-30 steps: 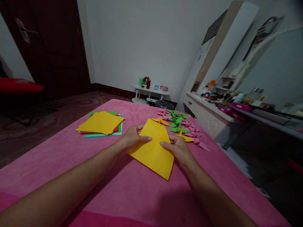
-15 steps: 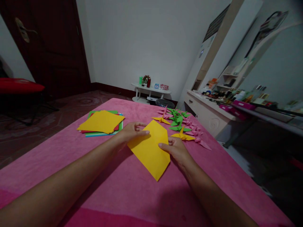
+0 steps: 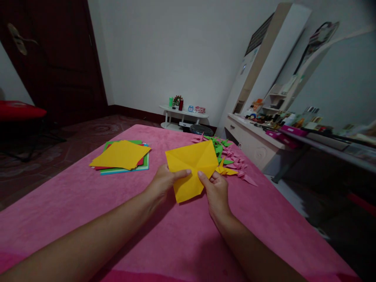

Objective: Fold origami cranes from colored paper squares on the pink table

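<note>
A yellow sheet of origami paper (image 3: 192,156) with crease lines running across it is held up above the pink cloth. My left hand (image 3: 166,180) grips its left side, thumb on the front and fingers hidden behind. On the right side, my right hand (image 3: 216,188) pinches the paper, its thumb close to the left one near the middle. Just past the right hand lies a yellow folded paper crane (image 3: 226,169), with several green cranes (image 3: 219,148) and pink cranes (image 3: 242,166) around it. To the left rests a stack of coloured paper (image 3: 122,154), yellow on top.
The pink cloth (image 3: 141,243) covers the surface under my arms. Beyond it stands a small white table (image 3: 188,113) with small items. A dressing table (image 3: 252,137) crowded with bottles is at the right, a dark door (image 3: 58,58) and red seat (image 3: 20,109) at the left.
The yellow sheet has been turned and tilted up, so its creased face shows. Both thumbs have come together near its middle. The view has shifted slightly.
</note>
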Demonstrator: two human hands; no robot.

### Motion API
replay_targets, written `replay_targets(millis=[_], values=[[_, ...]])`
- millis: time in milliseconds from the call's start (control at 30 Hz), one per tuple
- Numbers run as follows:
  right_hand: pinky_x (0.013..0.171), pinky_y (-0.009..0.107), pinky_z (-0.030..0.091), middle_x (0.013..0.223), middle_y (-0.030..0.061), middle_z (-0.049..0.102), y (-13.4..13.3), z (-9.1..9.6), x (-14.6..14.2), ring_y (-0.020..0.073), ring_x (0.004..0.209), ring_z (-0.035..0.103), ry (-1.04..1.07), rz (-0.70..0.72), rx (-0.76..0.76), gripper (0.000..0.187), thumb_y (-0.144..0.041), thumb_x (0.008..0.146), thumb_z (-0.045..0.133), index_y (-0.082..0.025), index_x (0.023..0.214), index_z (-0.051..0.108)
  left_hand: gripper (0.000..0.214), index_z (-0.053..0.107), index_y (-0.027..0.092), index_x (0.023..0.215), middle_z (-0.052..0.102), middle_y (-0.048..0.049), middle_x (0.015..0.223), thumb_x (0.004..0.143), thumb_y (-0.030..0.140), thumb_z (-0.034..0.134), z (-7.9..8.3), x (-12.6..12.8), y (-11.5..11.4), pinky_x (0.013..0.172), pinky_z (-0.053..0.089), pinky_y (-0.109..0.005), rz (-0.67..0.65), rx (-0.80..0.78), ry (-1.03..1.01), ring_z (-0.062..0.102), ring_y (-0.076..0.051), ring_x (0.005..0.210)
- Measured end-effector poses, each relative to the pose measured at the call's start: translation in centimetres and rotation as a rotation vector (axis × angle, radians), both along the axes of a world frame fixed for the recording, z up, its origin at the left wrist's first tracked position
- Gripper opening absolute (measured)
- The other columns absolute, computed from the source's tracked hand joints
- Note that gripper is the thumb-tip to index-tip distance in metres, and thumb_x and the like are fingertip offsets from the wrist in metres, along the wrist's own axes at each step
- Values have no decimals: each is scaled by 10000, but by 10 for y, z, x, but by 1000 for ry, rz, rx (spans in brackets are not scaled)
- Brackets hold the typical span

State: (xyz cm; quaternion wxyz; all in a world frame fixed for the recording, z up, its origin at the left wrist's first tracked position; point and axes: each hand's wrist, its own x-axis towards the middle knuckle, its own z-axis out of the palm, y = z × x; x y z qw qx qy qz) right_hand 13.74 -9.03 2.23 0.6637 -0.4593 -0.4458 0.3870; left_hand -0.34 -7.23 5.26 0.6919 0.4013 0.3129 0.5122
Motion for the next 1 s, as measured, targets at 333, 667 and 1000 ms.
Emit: replay_targets(millis=[333,667,1000], values=[[755,354,525,1001,82,697,-9,-1,-13,239,864,656,82,110,-48,343,-350,639,724,-176,918,626,478,633,138,971,695,-101,1014,514,145,773,0,1,-2,694,559,-334,167,-62,85,676,-236,787],[741,347,525,989,80,702,-1,4,3,238,831,672,79,208,-74,361,-268,621,719,-178,949,596,422,653,141,895,707,-109,932,491,109,769,-1,-34,28,687,542,-366,-179,-1,328,676,-244,738],[741,353,541,947,82,709,4,-11,7,221,787,690,-39,237,-163,448,-190,582,713,-169,995,541,249,654,225,984,644,-86,1001,756,321,625,-11,-44,6,882,403,-358,332,881,935,566,-235,956]])
